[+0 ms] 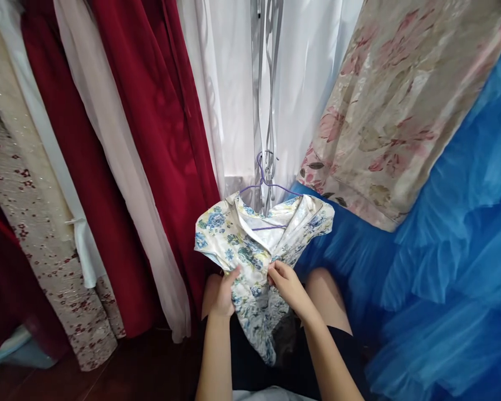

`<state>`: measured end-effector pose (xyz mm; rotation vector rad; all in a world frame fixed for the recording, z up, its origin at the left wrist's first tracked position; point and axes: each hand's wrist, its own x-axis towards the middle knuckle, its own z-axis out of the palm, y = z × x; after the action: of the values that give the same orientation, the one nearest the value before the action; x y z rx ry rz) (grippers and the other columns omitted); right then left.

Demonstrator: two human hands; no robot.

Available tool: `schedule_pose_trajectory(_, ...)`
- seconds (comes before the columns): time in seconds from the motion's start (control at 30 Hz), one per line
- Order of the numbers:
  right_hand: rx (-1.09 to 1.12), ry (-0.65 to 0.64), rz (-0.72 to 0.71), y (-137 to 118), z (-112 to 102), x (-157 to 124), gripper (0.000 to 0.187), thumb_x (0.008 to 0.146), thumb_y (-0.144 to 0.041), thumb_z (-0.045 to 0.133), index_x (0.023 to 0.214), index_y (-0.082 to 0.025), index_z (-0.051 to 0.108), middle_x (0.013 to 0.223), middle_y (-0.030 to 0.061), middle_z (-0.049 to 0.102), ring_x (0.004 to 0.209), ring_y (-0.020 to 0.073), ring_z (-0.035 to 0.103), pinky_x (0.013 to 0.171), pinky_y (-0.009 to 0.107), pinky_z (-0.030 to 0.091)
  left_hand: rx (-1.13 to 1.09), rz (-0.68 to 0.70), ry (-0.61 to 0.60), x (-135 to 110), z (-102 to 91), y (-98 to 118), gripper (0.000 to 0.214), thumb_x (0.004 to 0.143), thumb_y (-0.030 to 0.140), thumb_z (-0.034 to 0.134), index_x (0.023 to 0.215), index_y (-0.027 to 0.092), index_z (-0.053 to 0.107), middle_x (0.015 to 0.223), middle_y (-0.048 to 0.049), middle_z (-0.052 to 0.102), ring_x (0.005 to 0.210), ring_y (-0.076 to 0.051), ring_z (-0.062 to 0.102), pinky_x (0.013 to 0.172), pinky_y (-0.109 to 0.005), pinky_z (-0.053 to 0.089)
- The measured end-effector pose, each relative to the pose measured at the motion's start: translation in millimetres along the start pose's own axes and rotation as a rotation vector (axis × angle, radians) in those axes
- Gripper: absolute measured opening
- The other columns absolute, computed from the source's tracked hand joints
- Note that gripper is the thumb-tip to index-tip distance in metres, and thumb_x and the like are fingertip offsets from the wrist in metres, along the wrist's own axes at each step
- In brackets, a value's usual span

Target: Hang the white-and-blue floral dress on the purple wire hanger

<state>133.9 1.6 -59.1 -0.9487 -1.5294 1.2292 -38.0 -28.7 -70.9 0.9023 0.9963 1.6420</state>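
A small white dress with blue flowers (250, 245) hangs on a purple wire hanger (264, 184), which hooks onto silver ribbons or a metal loop (268, 111) above. My left hand (224, 292) pinches the dress front at its left side. My right hand (284, 281) pinches the fabric at the middle, just right of the left hand. Both hands are closed on the cloth near the chest. The lower part of the dress drapes down between my knees.
Hanging garments surround me: dark red dresses (150, 139), a pale pink one (108, 139), a sequinned beige one (33, 223), white sheer fabric (225, 83), a beige floral dress (392, 111) and blue tulle (451, 267) at right. Dark wooden floor (142, 373) lies below.
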Motion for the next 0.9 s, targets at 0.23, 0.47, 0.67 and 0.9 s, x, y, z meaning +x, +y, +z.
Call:
schedule_pose_trajectory(0.23, 0.155, 0.053, 0.091, -10, -9, -12, 0.029, 0.079, -0.042, 0.065, 0.068, -0.015, 0.07, 0.054, 0.0021, 0.058, 0.048, 0.0116, 0.036, 0.049, 0.027, 0.023, 0.336, 0.323, 0.378, 10, -14.2, -8, 0.049, 0.08, 0.025, 0.065, 0.128, 0.024, 0.053, 0.134, -0.0115, 0.06, 0.13, -0.03, 0.055, 0.111, -0.049, 0.043)
schedule_pose_trajectory(0.47, 0.158, 0.038, 0.093, -13, -3, -18, 0.022, 0.076, -0.032, 0.064, 0.061, -0.016, 0.068, 0.048, -0.002, 0.048, 0.048, 0.0102, 0.032, 0.05, 0.027, 0.02, 0.697, 0.453, -0.03, -12, 27.6, -43, 0.025, 0.085, 0.021, 0.057, 0.109, 0.028, 0.054, 0.107, -0.0067, 0.064, 0.103, -0.025, 0.062, 0.09, -0.038, 0.05)
schedule_pose_trajectory(0.67, 0.417, -0.038, 0.2, -26, -25, 4, 0.025, 0.074, -0.038, 0.068, 0.075, -0.013, 0.07, 0.044, -0.0088, 0.032, 0.044, 0.0068, 0.015, 0.047, 0.027, 0.009, 0.745, 0.358, -0.272, -12, 50.7, -34, 0.011, 0.087, 0.021, 0.056, 0.077, 0.024, 0.051, 0.076, -0.0008, 0.059, 0.074, -0.019, 0.06, 0.072, -0.031, 0.047)
schedule_pose_trajectory(0.9, 0.415, -0.088, 0.063, -112, -39, 92, 0.018, 0.068, -0.027, 0.07, 0.073, -0.01, 0.07, 0.041, -0.01, 0.029, 0.042, 0.0058, 0.013, 0.044, 0.027, 0.006, 1.195, 0.304, -0.466, -21, 44.9, -2, 0.012, 0.079, 0.014, 0.06, 0.075, 0.022, 0.053, 0.073, -0.0008, 0.061, 0.069, -0.018, 0.059, 0.063, -0.027, 0.036)
